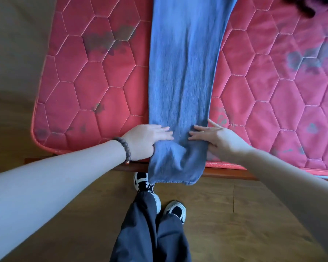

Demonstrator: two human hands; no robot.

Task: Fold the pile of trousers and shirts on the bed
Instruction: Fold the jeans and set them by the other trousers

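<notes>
Trousers [184, 72] lie lengthwise away, hem overhanging; both hands' flat fingers [164, 132] press them.

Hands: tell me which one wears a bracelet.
The left hand: a dark beaded bracelet circles its wrist. The right hand has a bare wrist.

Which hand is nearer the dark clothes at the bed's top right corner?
Right. The right hand is on the blue trousers' right edge, nearer the dark clothes; the left hand is on their left edge.
</notes>
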